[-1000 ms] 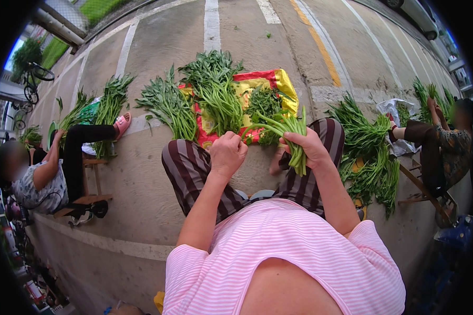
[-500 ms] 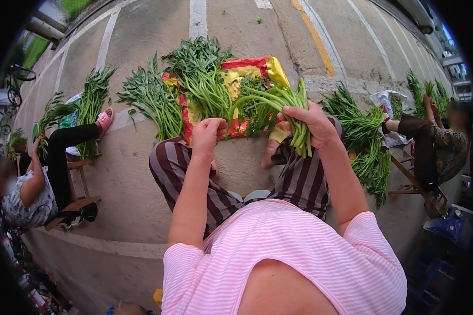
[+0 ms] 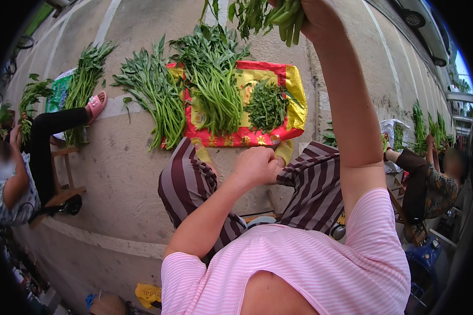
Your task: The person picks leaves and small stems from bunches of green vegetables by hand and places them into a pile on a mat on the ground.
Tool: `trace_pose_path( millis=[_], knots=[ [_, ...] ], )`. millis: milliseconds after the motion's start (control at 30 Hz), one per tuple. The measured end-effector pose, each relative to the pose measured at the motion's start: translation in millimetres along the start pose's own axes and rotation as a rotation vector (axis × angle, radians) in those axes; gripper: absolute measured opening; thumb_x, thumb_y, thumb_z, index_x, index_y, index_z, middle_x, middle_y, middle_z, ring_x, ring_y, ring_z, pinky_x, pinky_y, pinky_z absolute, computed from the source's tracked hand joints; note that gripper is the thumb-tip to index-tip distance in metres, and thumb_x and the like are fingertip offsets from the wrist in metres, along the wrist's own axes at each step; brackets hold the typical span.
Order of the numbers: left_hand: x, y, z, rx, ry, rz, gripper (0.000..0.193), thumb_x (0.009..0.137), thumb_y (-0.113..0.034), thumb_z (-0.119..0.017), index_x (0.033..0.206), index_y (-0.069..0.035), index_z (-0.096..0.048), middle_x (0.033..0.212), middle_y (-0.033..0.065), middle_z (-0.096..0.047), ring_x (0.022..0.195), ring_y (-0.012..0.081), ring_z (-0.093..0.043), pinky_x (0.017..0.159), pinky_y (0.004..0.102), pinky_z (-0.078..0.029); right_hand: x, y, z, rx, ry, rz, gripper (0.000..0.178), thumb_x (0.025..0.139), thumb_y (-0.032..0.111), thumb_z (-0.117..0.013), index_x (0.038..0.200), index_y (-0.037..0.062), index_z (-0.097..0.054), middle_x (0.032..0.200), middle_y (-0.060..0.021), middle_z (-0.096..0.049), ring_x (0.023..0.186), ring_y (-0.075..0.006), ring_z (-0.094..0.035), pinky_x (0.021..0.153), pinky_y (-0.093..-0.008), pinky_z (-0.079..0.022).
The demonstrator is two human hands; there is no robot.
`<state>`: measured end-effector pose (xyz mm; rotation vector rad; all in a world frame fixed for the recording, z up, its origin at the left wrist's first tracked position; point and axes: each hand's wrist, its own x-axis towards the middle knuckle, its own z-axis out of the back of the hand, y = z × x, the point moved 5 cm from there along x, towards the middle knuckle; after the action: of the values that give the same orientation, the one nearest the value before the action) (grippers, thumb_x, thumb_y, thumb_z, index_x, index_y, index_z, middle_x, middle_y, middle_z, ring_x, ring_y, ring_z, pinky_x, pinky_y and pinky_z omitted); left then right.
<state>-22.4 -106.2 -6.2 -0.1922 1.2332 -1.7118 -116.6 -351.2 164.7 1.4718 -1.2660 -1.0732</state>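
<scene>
My right hand [image 3: 319, 20] is raised high at the top edge, closed around a bunch of leafy green stems [image 3: 288, 22], likely water spinach. Part of that bunch runs out of the picture. Low between my knees, my left hand [image 3: 256, 166] is curled closed; whether anything is inside is hidden. Beyond it, a red and yellow plastic sheet [image 3: 295, 100] lies on the ground. On the sheet rest a large pile of long-stemmed greens [image 3: 215, 86] and a small heap of short leafy pieces [image 3: 268, 105]. Another pile of long stems [image 3: 160, 100] lies at the sheet's left edge.
On the left a seated person [image 3: 23, 178] in a pink sandal handles greens beside a further green pile [image 3: 84, 89]. Another seated person [image 3: 441, 181] holds greens at the right. A yellow bag [image 3: 148, 295] lies at the bottom left. A car [image 3: 423, 31] stands far right.
My right hand has swung up and away with the bunch, from above my right knee to the top edge. My left hand has come down and rightward. The view has shifted.
</scene>
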Motion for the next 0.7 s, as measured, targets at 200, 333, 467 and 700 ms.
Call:
trace_pose_path(
  millis=[200,333,467,700],
  knots=[
    [-14.7,-14.0,-7.0,0.331,-0.071,-0.157,0.014,0.081,-0.02,-0.064,0.084,-0.006,-0.066,0.085,0.0102,-0.061,0.085,0.0292,-0.061,0.072,0.0416,-0.047,54.3,-139.5,-38.6,0.126,0.017,0.12,0.024,0.084,0.01,-0.071,0.102,-0.004,-0.062,0.09,-0.0143,-0.069,0.071,-0.0169,-0.068,0.061,-0.0237,-0.058],
    [-23.8,-12.7,-4.3,0.335,0.056,-0.197,0.014,0.076,-0.013,-0.064,0.088,-0.006,-0.065,0.086,0.0105,-0.061,0.086,0.0286,-0.06,0.072,0.0409,-0.046,46.4,-300.8,-21.7,0.13,-0.234,-0.192,0.029,0.072,-0.002,-0.069,0.095,-0.0046,-0.053,0.077,-0.0134,-0.066,0.057,-0.0173,-0.063,0.048,-0.0284,-0.052],
    [-27.6,-13.9,3.5,0.358,0.115,-0.198,0.019,0.069,-0.006,-0.063,0.088,-0.005,-0.065,0.088,0.0108,-0.061,0.089,0.0277,-0.059,0.074,0.0389,-0.045,-3.7,-404.9,-3.8,-0.089,-0.295,-0.55,0.027,0.069,-0.007,-0.066,0.092,-0.0071,-0.052,0.072,-0.0128,-0.064,0.054,-0.0185,-0.062,0.043,-0.0291,-0.049],
    [-30.0,-14.9,2.7,0.328,0.098,-0.217,0.018,0.069,-0.007,-0.063,0.087,-0.005,-0.065,0.087,0.0108,-0.061,0.089,0.0271,-0.06,0.075,0.0391,-0.045,-12.1,-420.2,4.6,-0.348,-0.341,-0.454,0.043,0.065,0.008,-0.074,0.1,-0.0068,-0.053,0.091,-0.0189,-0.064,0.077,-0.0259,-0.065,0.067,-0.0358,-0.053]
  ],
)
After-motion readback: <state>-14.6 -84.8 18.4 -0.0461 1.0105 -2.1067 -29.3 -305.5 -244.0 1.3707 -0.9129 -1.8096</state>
